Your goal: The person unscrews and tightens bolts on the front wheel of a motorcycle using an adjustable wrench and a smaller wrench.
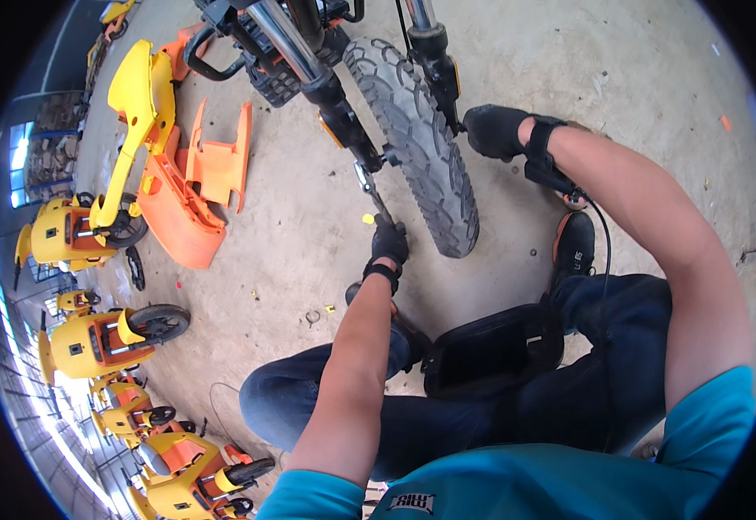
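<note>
The black-gloved left hand [388,241] has its fingers wrapped around a slim silver metal wrench [367,183], whose head meets the foot of one chrome-and-black fork leg [343,121]. The black knobby rubber tyre [421,152] stands between the two legs; the black-gloved right hand [495,133] is at the other leg's foot, its fingers' grip impossible to tell. A poorly seated wrench could slip, knocking knuckles; uneven force could swivel the tyre.

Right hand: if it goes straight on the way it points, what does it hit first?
The right hand would likely meet the lower end of the right-side fork leg first, the tyre beyond. Can't tell whether hand and fork already touch.
</note>
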Tool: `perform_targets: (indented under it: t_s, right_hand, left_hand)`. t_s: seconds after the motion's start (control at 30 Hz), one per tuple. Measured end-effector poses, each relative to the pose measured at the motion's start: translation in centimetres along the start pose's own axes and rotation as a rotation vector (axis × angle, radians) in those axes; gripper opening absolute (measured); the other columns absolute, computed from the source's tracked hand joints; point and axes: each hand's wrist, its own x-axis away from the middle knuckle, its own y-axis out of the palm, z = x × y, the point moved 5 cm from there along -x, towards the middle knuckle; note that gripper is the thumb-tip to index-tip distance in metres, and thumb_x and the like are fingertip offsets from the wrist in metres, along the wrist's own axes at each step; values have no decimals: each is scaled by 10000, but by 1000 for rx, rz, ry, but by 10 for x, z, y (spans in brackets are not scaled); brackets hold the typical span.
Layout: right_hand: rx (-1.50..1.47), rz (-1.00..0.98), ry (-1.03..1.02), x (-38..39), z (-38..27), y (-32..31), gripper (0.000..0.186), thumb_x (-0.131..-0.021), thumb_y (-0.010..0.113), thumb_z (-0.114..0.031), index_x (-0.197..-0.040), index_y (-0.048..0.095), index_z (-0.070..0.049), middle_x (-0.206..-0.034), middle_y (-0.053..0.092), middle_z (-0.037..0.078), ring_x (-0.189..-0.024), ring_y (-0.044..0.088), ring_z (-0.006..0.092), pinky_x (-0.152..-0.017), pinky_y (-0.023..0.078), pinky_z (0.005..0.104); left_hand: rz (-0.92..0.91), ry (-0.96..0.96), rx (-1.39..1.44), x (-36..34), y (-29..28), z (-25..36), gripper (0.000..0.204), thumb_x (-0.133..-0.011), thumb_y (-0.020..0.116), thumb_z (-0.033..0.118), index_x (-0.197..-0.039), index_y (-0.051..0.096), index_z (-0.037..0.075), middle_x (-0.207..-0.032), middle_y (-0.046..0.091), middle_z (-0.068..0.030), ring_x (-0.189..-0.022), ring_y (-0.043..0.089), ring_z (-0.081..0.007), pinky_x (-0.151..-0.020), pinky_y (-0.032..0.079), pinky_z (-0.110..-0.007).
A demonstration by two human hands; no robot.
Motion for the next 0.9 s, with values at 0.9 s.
perform_targets:
  t_s: [0.9]
  right_hand:
    - [64,-83,-208,-4,-1,-17,93,-634,698,-87,-713,702,-38,-696,677,95,-629,651,239,-613,512,363]
  left_hand:
    - [-339,-176,750,57,-35,46,153,-868,628,91,-1014,583,86,-810,596,-29,-608,564,-119,-540,488,-276]
